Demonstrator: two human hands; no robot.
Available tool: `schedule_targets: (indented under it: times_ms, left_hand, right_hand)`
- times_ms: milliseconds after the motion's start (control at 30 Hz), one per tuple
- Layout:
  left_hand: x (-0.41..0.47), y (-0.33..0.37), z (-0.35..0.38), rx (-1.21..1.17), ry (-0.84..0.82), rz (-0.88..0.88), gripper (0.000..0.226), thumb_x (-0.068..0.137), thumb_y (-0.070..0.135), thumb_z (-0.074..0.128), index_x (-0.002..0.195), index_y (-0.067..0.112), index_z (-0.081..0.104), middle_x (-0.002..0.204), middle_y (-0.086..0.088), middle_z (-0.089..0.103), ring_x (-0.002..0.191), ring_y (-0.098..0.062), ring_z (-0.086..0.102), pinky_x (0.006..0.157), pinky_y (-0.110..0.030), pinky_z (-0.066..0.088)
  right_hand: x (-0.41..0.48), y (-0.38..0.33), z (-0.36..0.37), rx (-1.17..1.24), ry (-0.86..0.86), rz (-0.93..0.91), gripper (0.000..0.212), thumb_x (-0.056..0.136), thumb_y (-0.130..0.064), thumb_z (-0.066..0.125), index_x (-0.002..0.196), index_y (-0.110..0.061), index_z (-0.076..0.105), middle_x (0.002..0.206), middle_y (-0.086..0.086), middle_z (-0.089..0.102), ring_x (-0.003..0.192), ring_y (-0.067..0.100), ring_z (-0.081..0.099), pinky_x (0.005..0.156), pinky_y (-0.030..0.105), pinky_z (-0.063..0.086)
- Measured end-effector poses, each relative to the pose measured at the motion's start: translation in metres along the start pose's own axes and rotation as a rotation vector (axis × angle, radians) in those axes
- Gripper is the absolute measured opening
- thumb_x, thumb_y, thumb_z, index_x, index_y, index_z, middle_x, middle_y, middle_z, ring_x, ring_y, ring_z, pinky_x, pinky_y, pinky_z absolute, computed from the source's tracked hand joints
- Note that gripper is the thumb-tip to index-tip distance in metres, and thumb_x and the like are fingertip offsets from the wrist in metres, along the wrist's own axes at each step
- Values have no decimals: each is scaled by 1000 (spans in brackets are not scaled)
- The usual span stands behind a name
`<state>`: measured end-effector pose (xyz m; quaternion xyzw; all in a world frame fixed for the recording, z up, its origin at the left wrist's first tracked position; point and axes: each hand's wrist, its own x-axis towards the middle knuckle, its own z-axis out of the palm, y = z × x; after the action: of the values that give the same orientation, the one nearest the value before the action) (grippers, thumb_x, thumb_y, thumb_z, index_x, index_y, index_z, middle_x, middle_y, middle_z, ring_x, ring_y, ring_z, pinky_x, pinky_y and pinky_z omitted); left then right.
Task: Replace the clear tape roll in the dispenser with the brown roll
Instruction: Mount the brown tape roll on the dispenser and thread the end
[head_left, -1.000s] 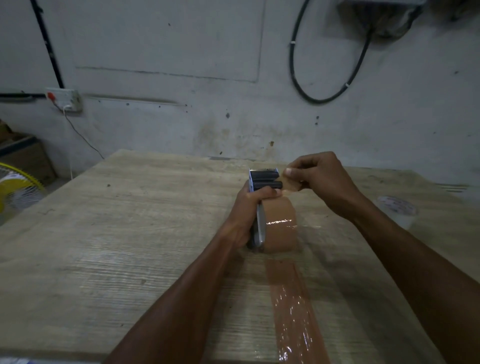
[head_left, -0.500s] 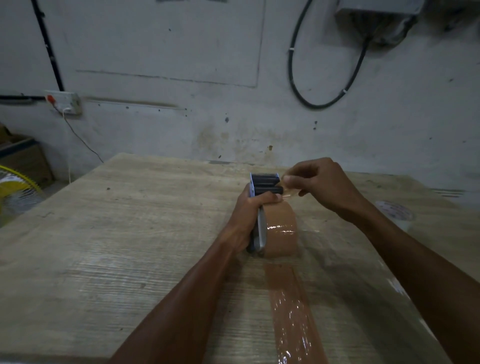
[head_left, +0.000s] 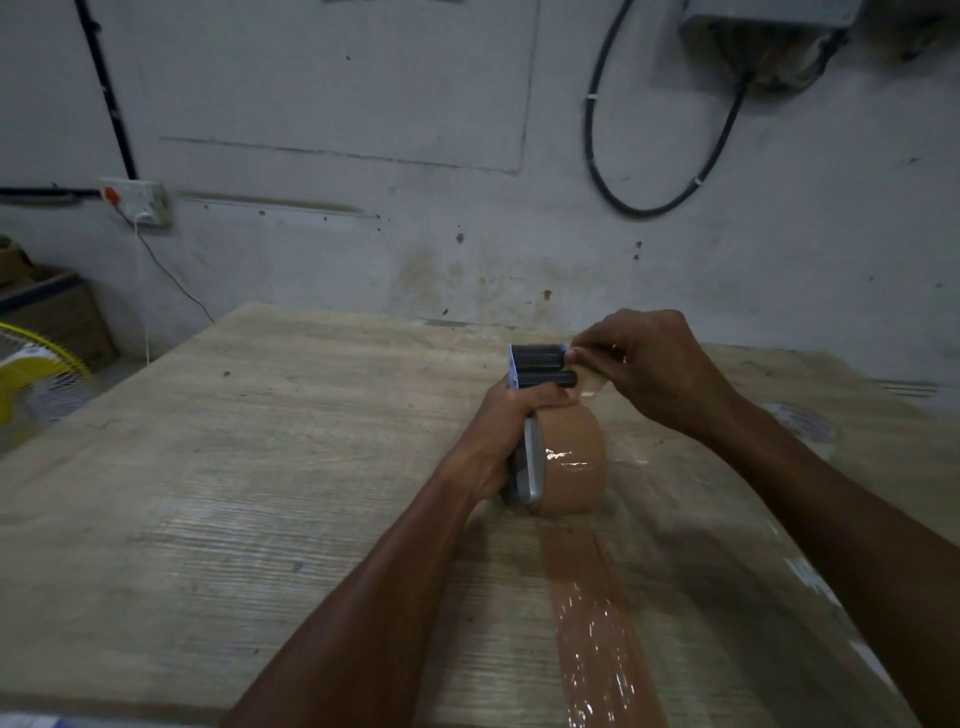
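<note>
Brown roll seated in the dispenser, both hands working at its front end.

A yellow fan (head_left: 31, 382) shows at nine o'clock beyond the wooden surface (head_left: 234, 467). At the centre, the left hand (head_left: 506, 431) has its grip closed around the dispenser (head_left: 535, 410), which stands on the surface with the brown roll (head_left: 574, 467) mounted on its right side. At one o'clock from the roll, the right hand (head_left: 649, 369) pinches the loose tape end (head_left: 589, 376) beside the dispenser's black rollers. A strip of brown tape (head_left: 597, 623) lies stuck on the surface toward six o'clock. The clear tape roll (head_left: 802, 423) rests on the surface at three o'clock, well apart from the dispenser.
</note>
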<state>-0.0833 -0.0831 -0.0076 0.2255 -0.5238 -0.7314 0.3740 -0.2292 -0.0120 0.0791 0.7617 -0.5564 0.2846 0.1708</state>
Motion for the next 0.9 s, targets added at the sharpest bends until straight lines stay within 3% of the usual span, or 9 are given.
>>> schedule_targets:
  times_ms: [100, 267, 567, 700, 800, 900]
  left_hand:
    - [0, -1, 0, 34, 13, 20, 55, 70, 21, 75, 121, 7, 63, 81, -5, 70, 67, -18, 67, 67, -33, 55]
    - [0, -2, 2, 54, 2, 41, 47, 68, 22, 76, 113, 13, 65, 85, -7, 69, 69, -21, 66, 69, -35, 55]
    - [-4, 0, 4, 86, -15, 37, 44, 65, 26, 76, 106, 17, 65, 85, -6, 69, 71, -20, 66, 71, -36, 55]
    - [-4, -1, 3, 116, -1, 38, 44, 68, 27, 73, 110, 16, 63, 85, -6, 69, 69, -19, 66, 70, -36, 55]
    - [-5, 0, 3, 116, -24, 51, 42, 69, 25, 71, 110, 17, 62, 83, -4, 69, 68, -17, 66, 68, -34, 56]
    - [-9, 1, 5, 94, -43, 57, 38, 68, 23, 70, 104, 16, 63, 77, -1, 68, 64, -16, 65, 64, -32, 55]
  right_hand:
    - [2, 1, -1, -44, -15, -29, 10, 86, -12, 73, 94, -8, 78, 77, 7, 75, 61, 8, 59, 61, 12, 41]
    - [1, 0, -2, -77, -9, -51, 8, 86, -11, 73, 91, -8, 79, 72, 6, 74, 57, 12, 60, 58, 21, 46]
    - [6, -3, -3, -25, 37, -23, 9, 84, -8, 74, 91, -7, 79, 77, 7, 76, 58, 4, 57, 62, 5, 40]
    - [7, -8, -4, -41, 22, -78, 6, 83, -6, 74, 86, -6, 79, 72, 7, 75, 55, 7, 57, 58, 11, 45]
    - [9, -6, -5, -29, 35, -78, 7, 84, -6, 74, 87, -7, 79, 72, 5, 75, 56, 4, 57, 61, 4, 38]
    - [9, -6, -4, 5, 55, -77, 6, 84, -8, 74, 86, -8, 79, 71, 5, 75, 56, 10, 62, 59, 13, 48]
